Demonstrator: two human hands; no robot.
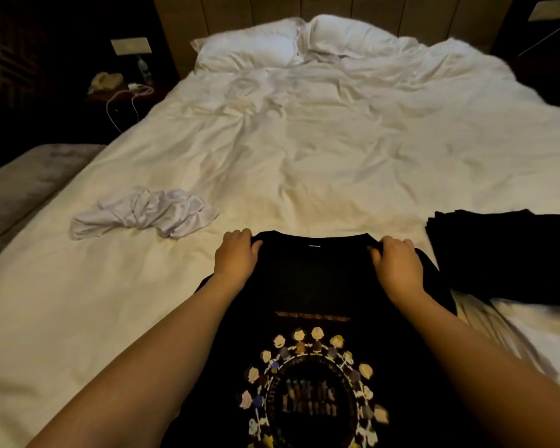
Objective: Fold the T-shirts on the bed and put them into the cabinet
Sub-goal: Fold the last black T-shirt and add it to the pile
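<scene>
Head view shows the black printed T-shirt (307, 286) lying print-up at the lower middle of the frame, on the near edge of the white bed (320, 150). The left hand (236, 257) and the right hand (396, 261) each pinch a shoulder at either side of the collar, fingers curled over the top edge. The cloth looks light, soft and limp, so it will likely sag and crease wherever it is unsupported; the shoulder seams and hem corners seem the best places to hold it flat. At the left of the frame a crumpled white T-shirt (146, 213) lies loose, well apart from the hands. At the right edge dark folded clothing (505, 253) sits beside the black shirt. No cabinet or other container is in view.
</scene>
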